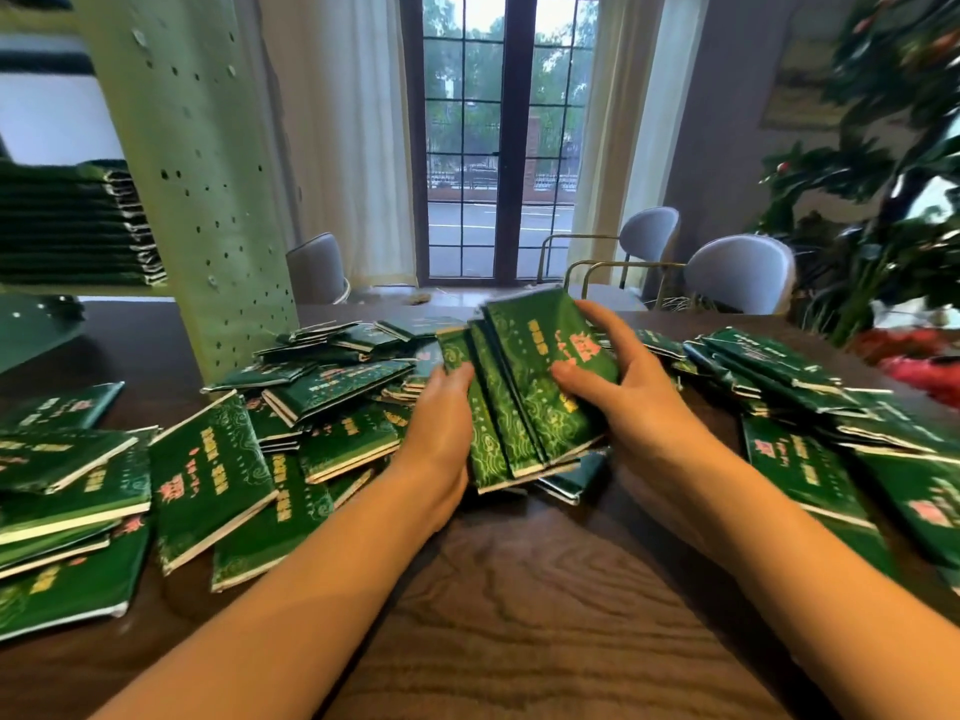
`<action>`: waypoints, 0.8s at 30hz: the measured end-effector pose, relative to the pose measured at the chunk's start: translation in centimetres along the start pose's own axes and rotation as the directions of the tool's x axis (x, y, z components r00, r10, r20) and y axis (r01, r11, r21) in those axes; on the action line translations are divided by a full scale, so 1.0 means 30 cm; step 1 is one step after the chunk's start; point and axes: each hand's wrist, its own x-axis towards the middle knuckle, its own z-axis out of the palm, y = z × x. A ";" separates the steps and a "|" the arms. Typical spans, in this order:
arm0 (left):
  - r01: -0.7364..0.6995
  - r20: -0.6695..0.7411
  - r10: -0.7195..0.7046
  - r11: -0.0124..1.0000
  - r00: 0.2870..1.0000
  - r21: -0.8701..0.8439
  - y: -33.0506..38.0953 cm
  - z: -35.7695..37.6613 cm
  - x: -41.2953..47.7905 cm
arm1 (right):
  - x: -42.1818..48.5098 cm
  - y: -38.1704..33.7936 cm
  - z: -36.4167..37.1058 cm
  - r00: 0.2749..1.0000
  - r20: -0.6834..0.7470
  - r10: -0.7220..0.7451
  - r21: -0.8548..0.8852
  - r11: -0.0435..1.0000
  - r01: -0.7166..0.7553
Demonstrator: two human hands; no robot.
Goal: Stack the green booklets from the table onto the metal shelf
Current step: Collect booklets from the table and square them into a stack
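Both hands hold a fanned bundle of green booklets [524,387] with gold swirls and pink print, tilted just above the dark wooden table [519,605]. My left hand [441,423] grips the bundle's left edge. My right hand [618,392] clasps its right side, thumb on the top cover. Loose booklets lie scattered on the table to the left [208,475] and to the right [789,387]. The pale green perforated metal shelf upright [192,174] stands at the left. A neat stack of green booklets [72,226] rests on its shelf at the far left.
Grey chairs [737,272] stand at the table's far side before a tall window [498,137] with curtains. A leafy plant [883,200] and red items [914,356] fill the right. A dark green shelf corner [36,324] juts out at the left edge.
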 end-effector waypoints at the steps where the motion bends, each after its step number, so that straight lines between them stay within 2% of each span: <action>1: -0.017 -0.030 0.017 1.000 0.999 -0.001 -0.009 0.002 0.000 | -0.004 0.010 0.006 1.000 0.020 -0.014 -0.043 0.999 0.015; 4: -0.032 -0.084 0.029 0.999 0.996 -0.030 -0.017 0.005 -0.006 | -0.018 0.040 0.032 0.996 0.046 -0.071 -0.175 0.981 0.079; 7: 0.020 -0.037 -0.023 0.996 0.999 -0.091 -0.010 0.009 -0.033 | -0.037 0.054 0.069 0.987 0.035 -0.155 -0.311 0.937 0.158; 11: -0.085 -0.005 0.085 0.996 0.996 0.037 -0.023 0.012 -0.043 | -0.055 0.072 0.094 0.975 0.078 -0.207 -0.429 0.876 0.220; 13: -0.107 -0.023 0.108 0.993 0.994 0.051 -0.015 0.006 -0.042 | -0.059 0.068 0.099 0.971 0.169 -0.168 -0.425 0.877 0.225; 15: -0.071 -0.030 0.071 0.997 0.997 0.008 0.003 -0.002 -0.040 | -0.054 0.051 0.096 0.974 0.207 -0.094 -0.346 0.924 0.163; 17: 0.015 -0.019 -0.016 0.997 1.000 -0.082 0.027 -0.011 -0.038 | -0.036 0.032 0.074 0.988 0.109 -0.108 -0.336 0.931 0.140; 18: 0.067 -0.010 -0.068 0.990 0.998 -0.123 0.040 -0.019 -0.035 | -0.023 0.025 0.055 0.989 0.047 -0.141 -0.392 0.908 0.148; 19: 0.127 0.005 -0.128 0.978 0.992 -0.163 0.053 -0.027 -0.034 | -0.009 0.022 0.029 0.985 0.007 -0.173 -0.487 0.859 0.155; 21: 0.230 0.047 -0.225 0.946 0.973 -0.230 0.081 -0.045 -0.030 | 0.021 0.033 -0.025 0.980 0.049 -0.195 -0.736 0.656 0.167; 23: 0.265 0.074 -0.255 0.932 0.964 -0.247 0.100 -0.056 -0.026 | 0.041 0.065 -0.065 0.986 0.141 -0.092 -0.887 0.431 0.167; 24: 0.263 0.081 -0.251 0.934 0.965 -0.243 0.106 -0.060 -0.025 | 0.044 0.078 -0.072 0.986 0.164 0.005 -0.917 0.369 0.150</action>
